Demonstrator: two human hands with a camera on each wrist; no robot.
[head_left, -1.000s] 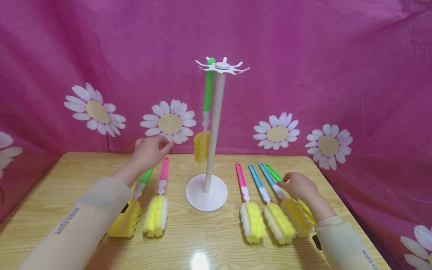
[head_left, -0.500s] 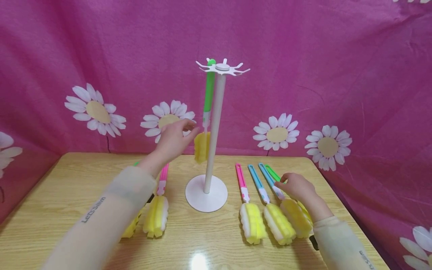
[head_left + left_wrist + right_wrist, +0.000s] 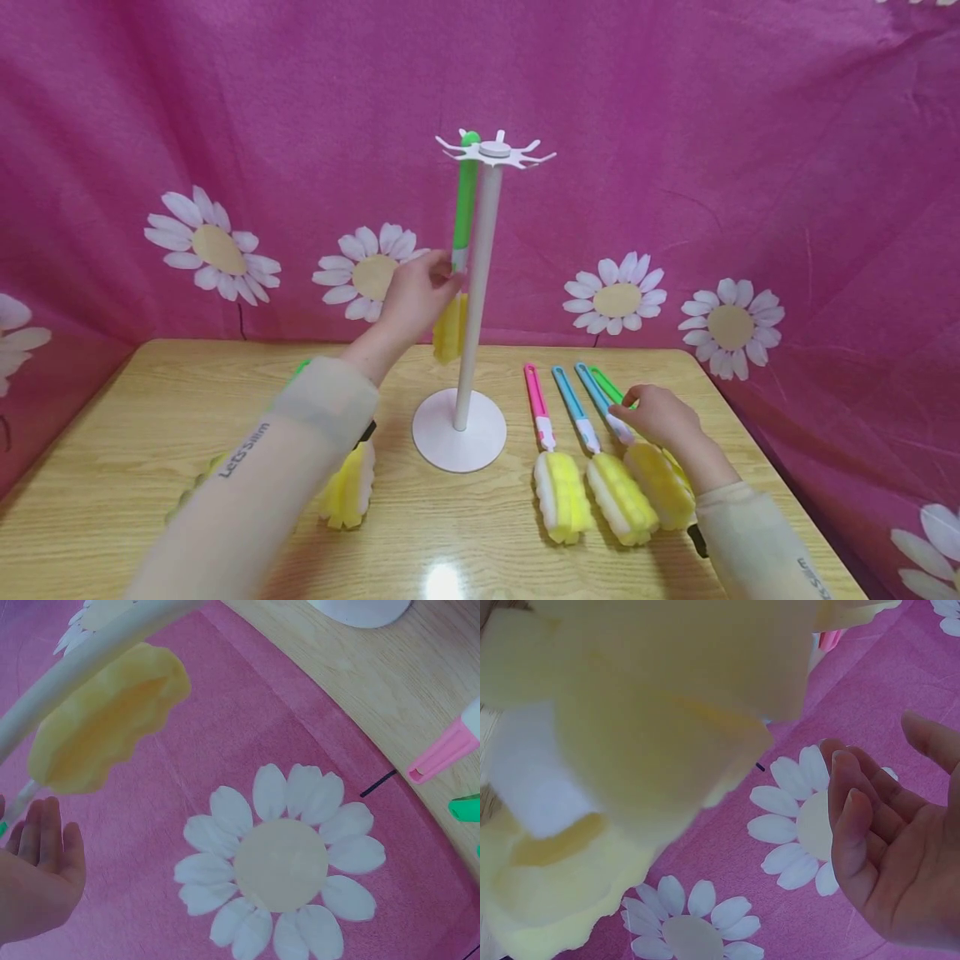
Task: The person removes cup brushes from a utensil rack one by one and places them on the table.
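Observation:
A green-handled sponge brush (image 3: 464, 204) hangs head down from the white stand's (image 3: 472, 333) hooked top. My left hand (image 3: 416, 287) has thumb and fingers around its white neck, just above the yellow sponge head. In the left wrist view, the hand (image 3: 41, 877) sits below that sponge (image 3: 112, 724), the neck running between thumb and fingers. My right hand (image 3: 660, 417) hovers by the far-right brushes, beside a blue-handled brush (image 3: 600, 400) and a green-handled one (image 3: 609, 385). Seen from the right wrist, this hand (image 3: 900, 840) has loosely bent fingers and holds nothing.
Right of the stand lie a pink-handled brush (image 3: 538, 408) and another blue-handled brush (image 3: 576, 408). Left of it, my sleeve partly covers a brush with a yellow sponge (image 3: 348, 492) and a green handle (image 3: 300, 367). A pink flowered cloth (image 3: 675, 167) rises behind the wooden table (image 3: 405, 542).
My left hand has moved right and up from above the left-hand brushes to the hanging brush and taken its neck between thumb and fingers. The right hand has barely moved.

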